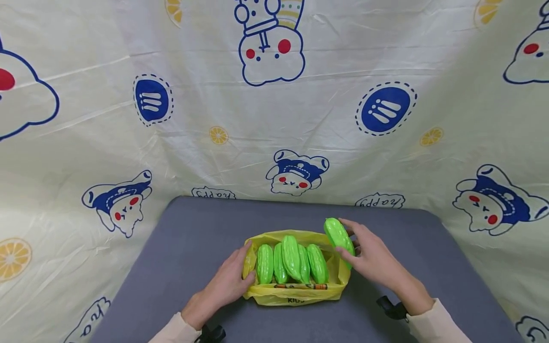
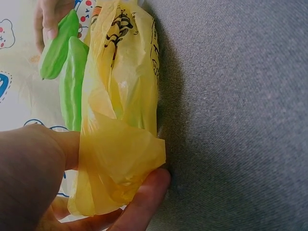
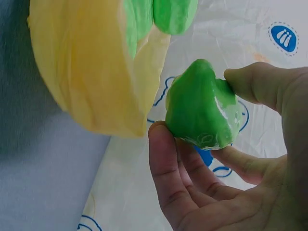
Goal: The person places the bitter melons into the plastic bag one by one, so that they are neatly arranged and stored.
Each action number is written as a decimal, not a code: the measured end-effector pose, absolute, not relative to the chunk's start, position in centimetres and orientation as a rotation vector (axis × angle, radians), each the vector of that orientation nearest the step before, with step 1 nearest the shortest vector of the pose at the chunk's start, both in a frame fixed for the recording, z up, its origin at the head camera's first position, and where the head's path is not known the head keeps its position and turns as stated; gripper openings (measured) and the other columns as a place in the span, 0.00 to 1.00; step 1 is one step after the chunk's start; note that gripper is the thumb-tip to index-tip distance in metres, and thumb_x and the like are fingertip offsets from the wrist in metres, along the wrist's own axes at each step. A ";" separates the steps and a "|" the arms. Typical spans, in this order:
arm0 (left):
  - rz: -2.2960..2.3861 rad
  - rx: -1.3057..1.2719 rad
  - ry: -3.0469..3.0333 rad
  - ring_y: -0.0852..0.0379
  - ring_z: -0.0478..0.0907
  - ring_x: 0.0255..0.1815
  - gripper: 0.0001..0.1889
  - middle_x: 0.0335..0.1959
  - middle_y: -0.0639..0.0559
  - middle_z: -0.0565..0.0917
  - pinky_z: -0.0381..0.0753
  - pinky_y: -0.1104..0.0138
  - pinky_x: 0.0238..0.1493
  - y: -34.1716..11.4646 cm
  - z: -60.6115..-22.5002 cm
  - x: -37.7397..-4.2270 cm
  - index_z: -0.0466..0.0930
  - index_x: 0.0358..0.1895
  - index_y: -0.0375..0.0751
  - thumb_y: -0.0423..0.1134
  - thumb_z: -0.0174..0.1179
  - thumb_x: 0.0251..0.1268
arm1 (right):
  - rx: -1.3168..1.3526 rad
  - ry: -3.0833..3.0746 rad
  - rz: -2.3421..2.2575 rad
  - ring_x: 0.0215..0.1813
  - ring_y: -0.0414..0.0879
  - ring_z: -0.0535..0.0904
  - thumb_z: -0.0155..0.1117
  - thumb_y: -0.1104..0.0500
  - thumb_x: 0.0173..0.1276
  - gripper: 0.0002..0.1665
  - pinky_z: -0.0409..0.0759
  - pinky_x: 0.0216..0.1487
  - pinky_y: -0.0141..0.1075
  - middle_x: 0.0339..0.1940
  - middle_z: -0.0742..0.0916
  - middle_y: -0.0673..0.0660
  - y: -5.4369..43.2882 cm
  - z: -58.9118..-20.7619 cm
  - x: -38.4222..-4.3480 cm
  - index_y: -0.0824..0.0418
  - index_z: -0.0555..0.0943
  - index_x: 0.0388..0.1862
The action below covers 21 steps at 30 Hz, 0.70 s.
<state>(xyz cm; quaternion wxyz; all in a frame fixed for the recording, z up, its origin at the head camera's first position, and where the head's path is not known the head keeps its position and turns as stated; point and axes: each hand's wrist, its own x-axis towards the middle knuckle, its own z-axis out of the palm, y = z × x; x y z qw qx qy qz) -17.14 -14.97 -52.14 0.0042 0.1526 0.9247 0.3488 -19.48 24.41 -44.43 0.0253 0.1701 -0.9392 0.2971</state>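
Note:
In the head view, a yellow plastic bag (image 1: 296, 299) lies open on the table with several glossy green bitter melons (image 1: 291, 257) side by side inside. My left hand (image 1: 231, 276) grips the bag's left end; up close in the left wrist view, the thumb and fingers (image 2: 144, 197) are on either side of the crumpled plastic. Above the bag's right end, my right hand (image 1: 373, 255) holds another bitter melon (image 1: 339, 236), tilted. Seen end-on in the right wrist view, this melon (image 3: 202, 108) sits between thumb and fingers, beside the bag's yellow wall (image 3: 91, 72).
Under the bag is a dark grey table (image 1: 206, 224) with rounded far corners. A pale sheet (image 1: 334, 157) printed with cartoon figures and orange slices hangs behind and around it. Black straps (image 1: 392, 307) with cameras sit on both wrists.

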 end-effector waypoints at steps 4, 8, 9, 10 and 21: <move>1.098 0.485 2.889 0.32 0.83 0.77 0.44 0.80 0.29 0.81 0.84 0.36 0.75 -15.0 -52.1 -17.3 0.62 0.93 0.34 0.36 0.70 0.80 | 0.519 -2.920 0.944 0.52 0.47 0.91 0.77 0.54 0.84 0.48 0.88 0.46 0.36 0.69 0.87 0.65 23.7 -44.5 -19.1 0.62 0.65 0.94; 1.111 0.489 2.883 0.31 0.83 0.77 0.44 0.80 0.29 0.81 0.84 0.36 0.75 -14.9 -52.1 -17.2 0.62 0.93 0.34 0.36 0.70 0.80 | 0.515 -2.930 0.935 0.53 0.47 0.90 0.77 0.53 0.84 0.47 0.88 0.45 0.36 0.69 0.87 0.65 22.9 -44.7 -18.9 0.61 0.66 0.94; 1.113 0.485 2.880 0.31 0.83 0.78 0.44 0.80 0.29 0.80 0.84 0.36 0.75 -14.9 -52.1 -17.2 0.62 0.94 0.35 0.36 0.69 0.80 | 0.518 -2.933 0.929 0.54 0.48 0.90 0.77 0.53 0.85 0.47 0.87 0.45 0.37 0.69 0.87 0.65 22.6 -44.7 -18.8 0.61 0.67 0.94; 1.115 0.484 2.879 0.31 0.83 0.78 0.44 0.80 0.29 0.80 0.83 0.36 0.76 -15.0 -52.1 -17.2 0.62 0.94 0.35 0.36 0.70 0.80 | 0.520 -2.935 0.920 0.54 0.48 0.90 0.76 0.52 0.85 0.47 0.87 0.45 0.37 0.69 0.87 0.65 22.4 -44.7 -18.8 0.60 0.67 0.93; 1.108 0.475 2.866 0.31 0.82 0.79 0.44 0.80 0.29 0.80 0.83 0.37 0.76 -15.2 -52.0 -17.2 0.61 0.94 0.34 0.36 0.69 0.80 | 0.523 -2.948 0.936 0.55 0.46 0.87 0.76 0.49 0.85 0.46 0.86 0.44 0.38 0.67 0.88 0.62 20.3 -45.0 -18.4 0.59 0.69 0.93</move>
